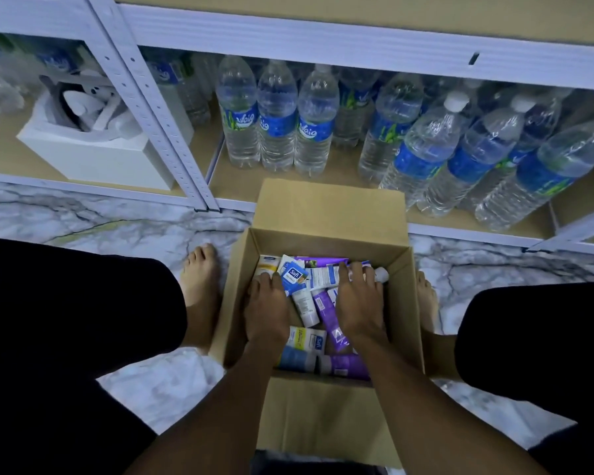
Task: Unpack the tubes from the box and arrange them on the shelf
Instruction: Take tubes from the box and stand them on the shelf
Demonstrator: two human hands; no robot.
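An open cardboard box (330, 207) stands on the floor between my bare feet. It holds several loose tubes (330, 318), white, blue and purple, lying in a jumble. Both of my hands are down inside it. My left hand (266, 310) holds a blue and white tube (294, 276) that sticks up between thumb and fingers. At the far right of the pile, the fingers of my right hand (357, 303) curl over a white tube (380, 274). The white metal shelf (323, 39) rises just behind the box.
Several water bottles (276, 121) with blue labels fill the bottom shelf board right behind the box. A white foam packing block (93, 156) sits in the left bay. A shelf upright (158, 125) stands left of the box. The floor (100, 217) is marble-patterned.
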